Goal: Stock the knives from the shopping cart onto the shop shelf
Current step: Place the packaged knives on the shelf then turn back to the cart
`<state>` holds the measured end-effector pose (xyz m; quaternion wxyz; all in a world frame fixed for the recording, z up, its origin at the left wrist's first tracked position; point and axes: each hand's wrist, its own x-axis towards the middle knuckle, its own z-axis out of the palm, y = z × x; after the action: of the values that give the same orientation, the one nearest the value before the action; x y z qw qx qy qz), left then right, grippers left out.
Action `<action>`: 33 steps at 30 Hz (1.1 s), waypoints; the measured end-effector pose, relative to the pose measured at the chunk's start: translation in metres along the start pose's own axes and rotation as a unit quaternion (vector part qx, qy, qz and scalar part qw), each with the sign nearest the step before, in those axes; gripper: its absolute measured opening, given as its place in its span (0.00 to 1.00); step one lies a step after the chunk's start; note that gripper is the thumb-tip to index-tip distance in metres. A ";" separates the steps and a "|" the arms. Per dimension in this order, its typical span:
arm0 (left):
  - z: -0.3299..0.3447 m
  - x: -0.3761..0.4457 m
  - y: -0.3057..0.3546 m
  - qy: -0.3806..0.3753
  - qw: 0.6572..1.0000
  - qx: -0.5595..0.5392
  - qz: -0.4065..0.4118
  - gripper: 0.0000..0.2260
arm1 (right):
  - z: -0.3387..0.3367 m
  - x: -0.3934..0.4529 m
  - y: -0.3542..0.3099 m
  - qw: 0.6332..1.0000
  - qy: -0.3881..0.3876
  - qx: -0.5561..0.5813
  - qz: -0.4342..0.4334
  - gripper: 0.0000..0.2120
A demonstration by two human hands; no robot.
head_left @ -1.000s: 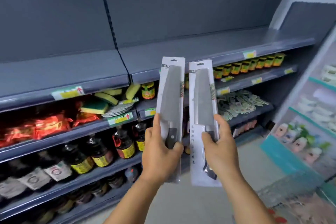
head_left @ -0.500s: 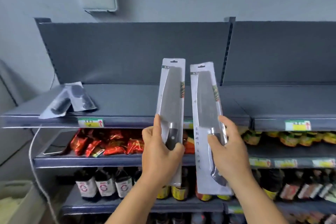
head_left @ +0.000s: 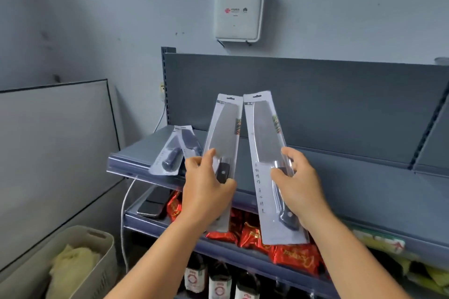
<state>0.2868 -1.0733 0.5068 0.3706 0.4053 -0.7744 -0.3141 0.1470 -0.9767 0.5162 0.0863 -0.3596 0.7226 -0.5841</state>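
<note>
Grey top shelf (head_left: 340,177) below a white wall box (head_left: 238,12) with an unreadable red logo. Head view: left hand (head_left: 206,192) and right hand (head_left: 298,189) each clasp a packaged knife (head_left: 223,133) (head_left: 267,138), cards bearing illegible characters. Carrying step; next, lay both beside the stocked knives (head_left: 177,150).

Glossy clear plastic covers the matt grey metal knife blades (head_left: 224,136); the shelf (head_left: 340,177) looks matt metal.
</note>
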 end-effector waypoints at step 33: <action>0.017 0.151 -0.048 -0.143 0.935 0.307 -0.108 0.15 | 0.153 0.154 0.028 0.909 -0.322 -0.263 0.027 0.13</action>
<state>0.2320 -1.2233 0.5082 0.0776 0.5311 -0.8296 -0.1539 0.1069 -1.1906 0.4901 0.2322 -0.5181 0.7926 -0.2225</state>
